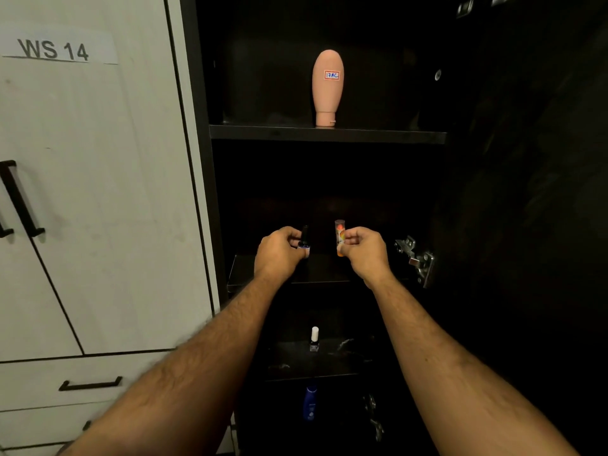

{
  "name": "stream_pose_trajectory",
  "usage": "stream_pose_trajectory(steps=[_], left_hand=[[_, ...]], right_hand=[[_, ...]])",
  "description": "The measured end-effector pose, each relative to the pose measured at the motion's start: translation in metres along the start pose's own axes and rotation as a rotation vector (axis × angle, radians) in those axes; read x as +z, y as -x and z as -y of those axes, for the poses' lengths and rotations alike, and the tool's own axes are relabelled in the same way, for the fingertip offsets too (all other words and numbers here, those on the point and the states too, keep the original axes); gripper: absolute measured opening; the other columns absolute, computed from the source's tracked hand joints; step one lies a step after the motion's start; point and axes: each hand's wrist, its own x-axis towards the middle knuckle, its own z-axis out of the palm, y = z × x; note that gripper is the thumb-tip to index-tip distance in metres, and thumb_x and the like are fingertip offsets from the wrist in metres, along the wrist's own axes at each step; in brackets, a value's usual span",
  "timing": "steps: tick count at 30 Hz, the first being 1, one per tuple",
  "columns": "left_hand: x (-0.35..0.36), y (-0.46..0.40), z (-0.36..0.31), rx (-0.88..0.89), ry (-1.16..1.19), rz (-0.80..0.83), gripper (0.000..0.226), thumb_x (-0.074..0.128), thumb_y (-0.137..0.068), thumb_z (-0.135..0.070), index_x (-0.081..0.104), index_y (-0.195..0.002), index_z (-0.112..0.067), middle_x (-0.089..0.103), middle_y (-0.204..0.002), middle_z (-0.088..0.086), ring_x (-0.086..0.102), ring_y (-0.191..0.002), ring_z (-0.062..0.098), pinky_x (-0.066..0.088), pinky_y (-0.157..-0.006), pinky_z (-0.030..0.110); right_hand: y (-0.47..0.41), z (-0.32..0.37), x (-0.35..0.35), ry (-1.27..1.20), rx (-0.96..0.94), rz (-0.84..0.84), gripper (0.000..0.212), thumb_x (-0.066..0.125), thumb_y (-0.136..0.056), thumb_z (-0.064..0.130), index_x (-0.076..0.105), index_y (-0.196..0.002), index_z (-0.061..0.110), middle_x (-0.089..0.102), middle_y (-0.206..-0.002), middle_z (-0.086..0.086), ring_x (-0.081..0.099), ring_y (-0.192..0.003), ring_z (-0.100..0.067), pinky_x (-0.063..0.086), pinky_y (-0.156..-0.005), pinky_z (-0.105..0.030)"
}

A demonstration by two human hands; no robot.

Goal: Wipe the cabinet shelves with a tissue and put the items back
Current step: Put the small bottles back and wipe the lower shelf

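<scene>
Nail polish bottle (304, 243) pinched in left hand (279, 250); right hand (363, 250) pinches orange tube (340, 236).

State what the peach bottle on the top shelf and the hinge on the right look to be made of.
Peach bottle: probably matte plastic; even colour, soft rounded form, no glare, moulded cap at the bottom. Hinge: bare metal, likely steel; silvery with bright highlights.

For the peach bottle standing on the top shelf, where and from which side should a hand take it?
Grip the peach bottle around its narrower lower body just above the cap, reaching straight in from the open front. It stands inverted on its cap, top-heavy, so a low, wrapping hold probably steadies it.
</scene>
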Motion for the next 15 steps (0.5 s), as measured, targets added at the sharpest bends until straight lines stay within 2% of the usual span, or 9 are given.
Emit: stream_pose_trajectory(steps=[3, 6, 9, 12, 15], left_hand=[[0.0017, -0.0033, 0.0017, -0.015, -0.027, -0.018, 0.043, 0.076, -0.080, -0.020, 0.060, -0.119, -0.020, 0.067, -0.103, -0.005, 0.063, -0.096, 0.008, 0.054, -0.087, 0.031], [0.0032, -0.0048, 0.0019, -0.016, -0.045, -0.020, 0.043, 0.077, -0.079, -0.019, 0.060, -0.118, -0.019, 0.066, -0.103, -0.004, 0.062, -0.097, 0.008, 0.053, -0.084, 0.025], [0.0032, -0.0051, 0.0018, -0.030, -0.069, -0.021, 0.040, 0.078, -0.078, -0.019, 0.061, -0.114, -0.020, 0.066, -0.100, -0.004, 0.061, -0.092, 0.006, 0.049, -0.077, 0.019], [0.0014, -0.0048, 0.0030, -0.048, -0.069, -0.024, 0.039, 0.079, -0.077, -0.019, 0.062, -0.112, -0.019, 0.064, -0.094, -0.006, 0.060, -0.089, 0.006, 0.050, -0.076, 0.020], [0.0004, -0.0046, 0.0035, -0.050, -0.088, -0.028, 0.039, 0.078, -0.077, -0.019, 0.061, -0.112, -0.019, 0.060, -0.091, -0.010, 0.057, -0.087, 0.004, 0.048, -0.076, 0.019]], right_hand=[[-0.0023, -0.0028, 0.0015, 0.046, 0.005, 0.000, 0.024, 0.075, -0.078, -0.002, 0.066, -0.087, 0.017, 0.069, -0.080, -0.002, 0.069, -0.080, -0.016, 0.057, -0.078, -0.026], [-0.0042, -0.0035, 0.0027, 0.102, 0.015, -0.004, 0.022, 0.077, -0.076, -0.002, 0.066, -0.086, 0.015, 0.066, -0.073, 0.003, 0.065, -0.072, -0.006, 0.053, -0.073, -0.019], [-0.0049, -0.0032, 0.0045, 0.158, 0.009, 0.009, 0.022, 0.078, -0.075, -0.002, 0.065, -0.084, 0.014, 0.064, -0.069, 0.005, 0.061, -0.066, 0.000, 0.044, -0.062, -0.008], [-0.0047, -0.0046, 0.0069, 0.180, 0.010, 0.010, 0.024, 0.078, -0.075, -0.003, 0.064, -0.079, 0.016, 0.063, -0.067, 0.006, 0.061, -0.065, 0.000, 0.043, -0.062, -0.007], [-0.0039, -0.0060, 0.0086, 0.180, 0.003, 0.005, 0.025, 0.077, -0.077, -0.002, 0.063, -0.076, 0.019, 0.068, -0.072, 0.002, 0.068, -0.074, -0.006, 0.048, -0.067, -0.013]])
